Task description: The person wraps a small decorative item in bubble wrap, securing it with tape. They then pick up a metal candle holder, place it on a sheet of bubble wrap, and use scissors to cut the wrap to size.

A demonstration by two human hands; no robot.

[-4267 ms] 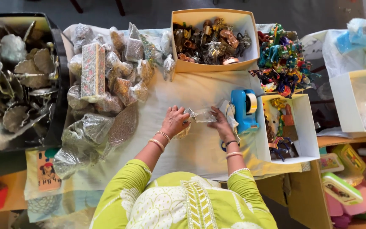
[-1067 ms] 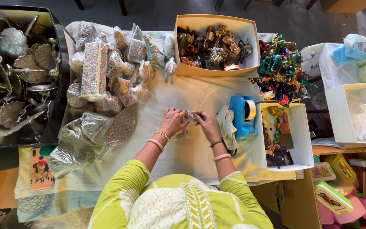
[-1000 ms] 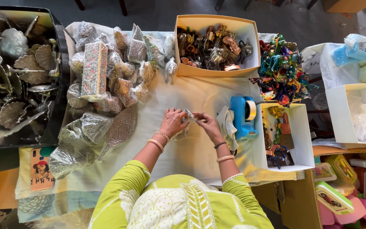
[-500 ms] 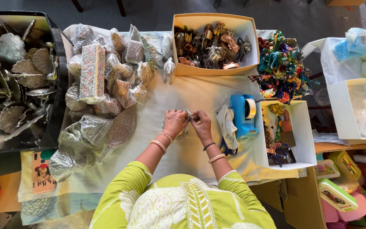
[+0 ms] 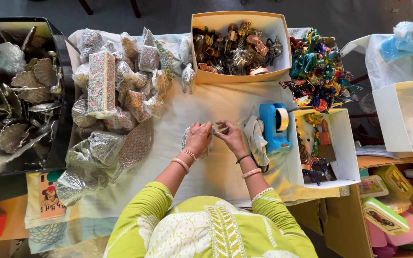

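1. Cream cloth (image 5: 206,110) is covering the table at the frame's centre, where a small clear packet (image 5: 193,139) is lying.
2. Left hand (image 5: 198,137) is pressing on the packet, fingers curled over it.
3. Right hand (image 5: 230,136) is pinching the packet's top edge.
4. Just right, a blue tape dispenser (image 5: 273,126) is sitting.
5. Upper centre, a cardboard box (image 5: 240,76) is holding metal figurines.

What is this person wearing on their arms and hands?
Both arms wear lime-green sleeves reaching the elbow, with white trim on the right cuff; the garment carries white patterning and a yellow-and-white embroidered strip down its middle. The left hand has two gold-coloured bangles at the wrist. The right hand has a thin dark band at the wrist and a gold-coloured bangle further up. No gloves; any rings are too small to tell.
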